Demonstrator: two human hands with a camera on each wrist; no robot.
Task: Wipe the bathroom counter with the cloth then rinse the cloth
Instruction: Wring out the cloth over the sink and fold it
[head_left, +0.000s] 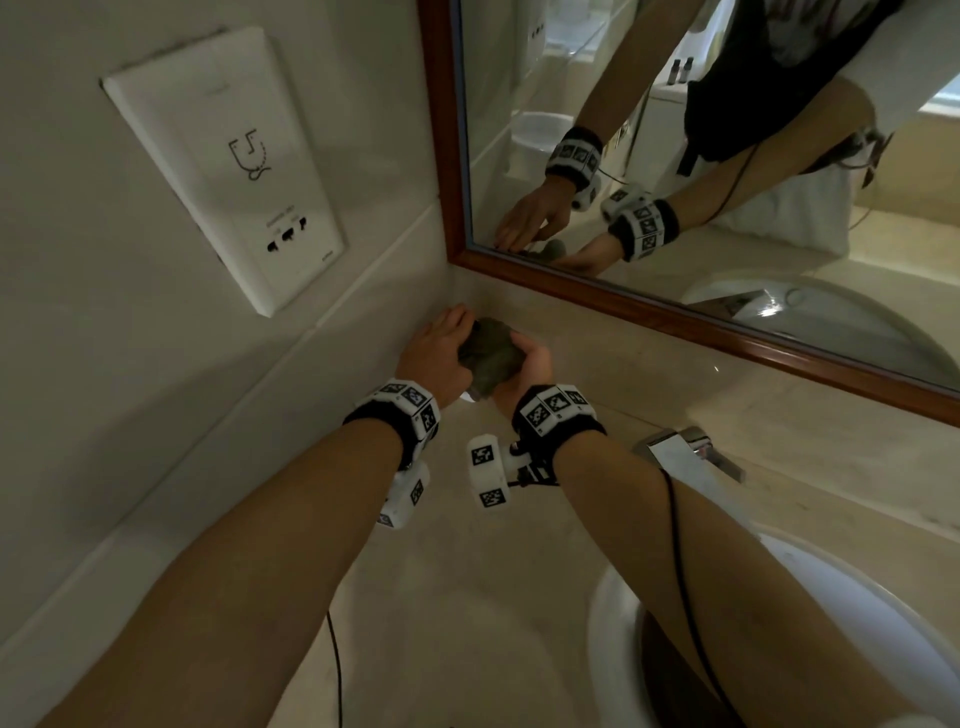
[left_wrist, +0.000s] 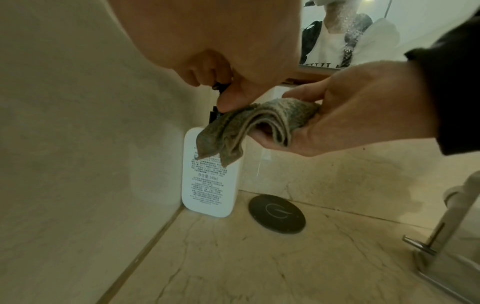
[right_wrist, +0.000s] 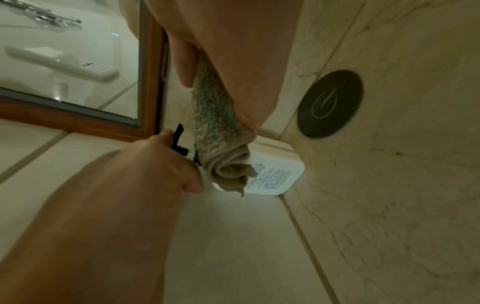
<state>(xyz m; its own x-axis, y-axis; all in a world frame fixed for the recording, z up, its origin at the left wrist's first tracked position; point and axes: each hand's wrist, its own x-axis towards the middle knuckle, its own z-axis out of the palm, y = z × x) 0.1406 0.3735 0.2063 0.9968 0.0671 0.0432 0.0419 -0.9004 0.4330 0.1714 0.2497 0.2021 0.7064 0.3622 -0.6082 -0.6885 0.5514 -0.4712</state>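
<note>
A folded grey-green cloth (head_left: 491, 358) is gripped in my right hand (head_left: 525, 370), held above the beige marble counter (head_left: 467, 571) in its far left corner. In the left wrist view the cloth (left_wrist: 257, 125) hangs from the right hand (left_wrist: 337, 115) over a white soap bottle (left_wrist: 207, 185). My left hand (head_left: 436, 348) is beside the cloth. Its fingers (left_wrist: 207, 67) curl over the bottle's black pump (left_wrist: 221, 85), and the thumb touches the cloth's edge. The right wrist view shows the cloth (right_wrist: 221, 131), the bottle (right_wrist: 272, 174) and the left hand (right_wrist: 145, 170).
A round black disc (left_wrist: 276, 214) lies on the counter beside the bottle. A chrome faucet (head_left: 685, 452) and a white basin (head_left: 883, 623) are to the right. A wood-framed mirror (head_left: 675, 322) runs along the back. A socket plate (head_left: 223, 166) is on the left wall.
</note>
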